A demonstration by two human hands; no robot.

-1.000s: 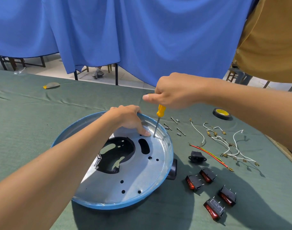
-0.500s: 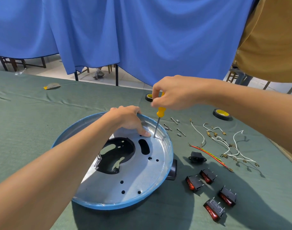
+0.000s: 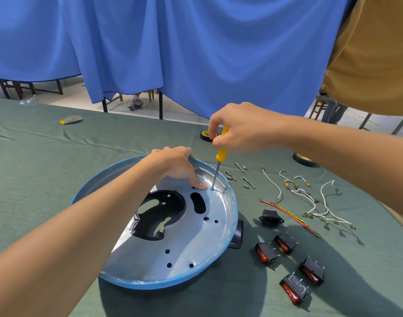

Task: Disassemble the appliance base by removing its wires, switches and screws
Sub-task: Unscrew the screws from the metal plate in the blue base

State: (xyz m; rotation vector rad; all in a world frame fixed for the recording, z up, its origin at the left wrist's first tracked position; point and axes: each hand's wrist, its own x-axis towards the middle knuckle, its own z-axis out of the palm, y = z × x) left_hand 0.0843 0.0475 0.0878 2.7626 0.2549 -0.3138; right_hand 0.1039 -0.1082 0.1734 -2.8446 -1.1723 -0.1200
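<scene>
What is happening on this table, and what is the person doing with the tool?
A person is taking apart a round appliance base. The right hand holds a yellow screwdriver upright, its tip on a screw near the rim. The left hand grips the rim and steadies the base. Four red switches, a black socket, wires and loose screws lie on the green cloth.
</scene>
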